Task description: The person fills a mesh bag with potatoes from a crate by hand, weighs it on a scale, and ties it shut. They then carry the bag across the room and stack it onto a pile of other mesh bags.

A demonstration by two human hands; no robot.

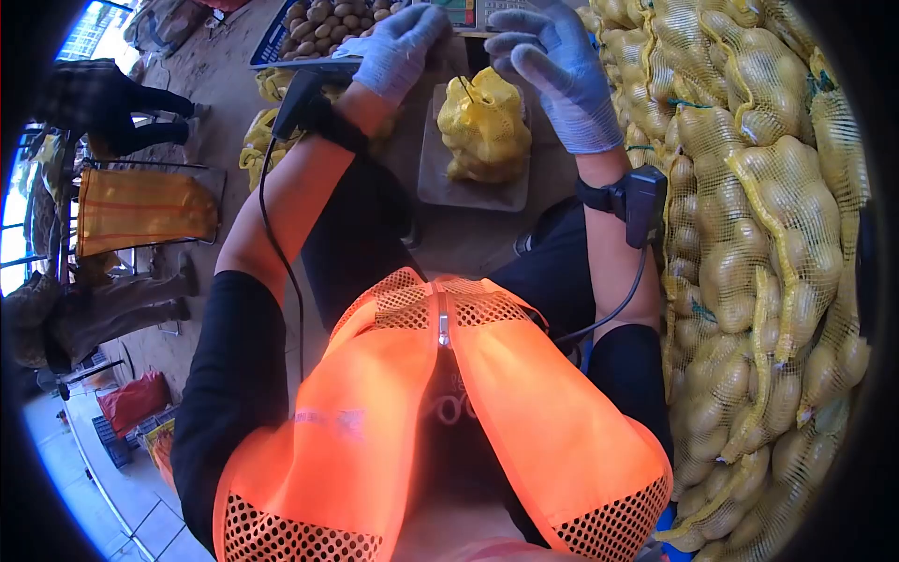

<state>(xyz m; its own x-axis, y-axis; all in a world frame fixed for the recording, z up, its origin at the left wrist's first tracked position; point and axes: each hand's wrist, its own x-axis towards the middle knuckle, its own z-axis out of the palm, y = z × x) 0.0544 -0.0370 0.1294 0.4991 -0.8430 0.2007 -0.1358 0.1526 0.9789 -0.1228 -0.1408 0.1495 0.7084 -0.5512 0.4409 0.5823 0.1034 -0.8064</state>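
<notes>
A yellow mesh bag of potatoes (482, 126) stands on a grey scale platform (468, 194), with its top gathered and a dark tie or strip showing there. My left hand (403, 51), in a pale glove, is above and to the left of the bag, near the crate. Its fingers are bent and pressed together; whatever is in them, if anything, is hidden. On the other side, my right hand (557, 70) is gloved too, with fingers apart and nothing visible in them. Neither hand touches the bag.
A blue crate (267, 47) with loose potatoes sits at the top left, beside the scale's display (459, 11). Filled mesh sacks (730, 215) are stacked along the right. Yellow mesh bags (257, 150) lie left of my arm. Two people and an orange mesh sack (145, 211) are farther left.
</notes>
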